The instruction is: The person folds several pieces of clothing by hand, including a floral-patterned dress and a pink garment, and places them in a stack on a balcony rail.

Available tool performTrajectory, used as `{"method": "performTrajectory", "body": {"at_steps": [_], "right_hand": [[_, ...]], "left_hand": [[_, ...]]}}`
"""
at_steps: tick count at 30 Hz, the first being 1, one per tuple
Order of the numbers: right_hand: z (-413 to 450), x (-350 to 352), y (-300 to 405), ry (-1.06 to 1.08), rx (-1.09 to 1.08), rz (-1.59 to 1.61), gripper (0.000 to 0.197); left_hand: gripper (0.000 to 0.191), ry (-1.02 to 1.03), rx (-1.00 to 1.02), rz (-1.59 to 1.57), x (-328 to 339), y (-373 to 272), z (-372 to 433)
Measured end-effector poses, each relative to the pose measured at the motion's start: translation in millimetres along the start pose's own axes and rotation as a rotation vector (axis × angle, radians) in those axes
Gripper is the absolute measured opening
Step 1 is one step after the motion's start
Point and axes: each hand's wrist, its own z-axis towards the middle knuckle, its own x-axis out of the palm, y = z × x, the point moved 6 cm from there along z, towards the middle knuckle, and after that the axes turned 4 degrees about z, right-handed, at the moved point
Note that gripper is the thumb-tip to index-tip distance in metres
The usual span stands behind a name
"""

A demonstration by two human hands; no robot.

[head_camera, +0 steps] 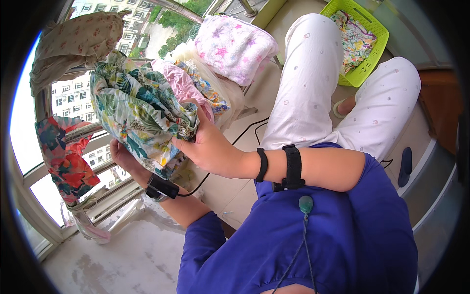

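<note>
A bunched green-and-white leaf-print cloth [136, 110] is up in front of me at the left, beside the window. My right hand [213, 147] grips its near right edge, thumb on the front and the fingers partly behind the fabric. Below the cloth's left side is my left hand [123, 156], its fingers curled; the cloth covers part of the hand and wrist, so its hold is unclear. Just past my right hand are a pink cloth [180, 79] and a blue-and-orange floral cloth [211, 92]. Behind them lies a folded white towel with pink stars [235, 47].
Metal rails [180, 11] run along the window. A beige printed cloth [77, 44] and a red floral cloth [69, 161] hang there. A lime green plastic basket [383, 35] on the floor holds a floral cloth [354, 40]. A black cable [205, 178] runs from my left wrist device.
</note>
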Motion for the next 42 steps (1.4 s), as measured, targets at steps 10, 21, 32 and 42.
{"method": "performTrajectory", "body": {"at_steps": [10,21,32,42], "right_hand": [[10,-44,-77,0.144,0.577,-0.145,0.082],[15,-75,-40,0.007,0.420,-0.513,0.072],[18,-130,-20,0.084,0.303,-0.371,0.061],[-6,-246,35,-0.207,0.317,-0.068,0.036]], "left_hand": [[0.060,-0.197,0.093,0.205,37,87,16],[0.059,0.121,0.571,1.370,138,55,10],[0.071,-0.051,0.384,1.880,105,141,76],[0.067,0.035,0.334,1.766,116,96,30]]}}
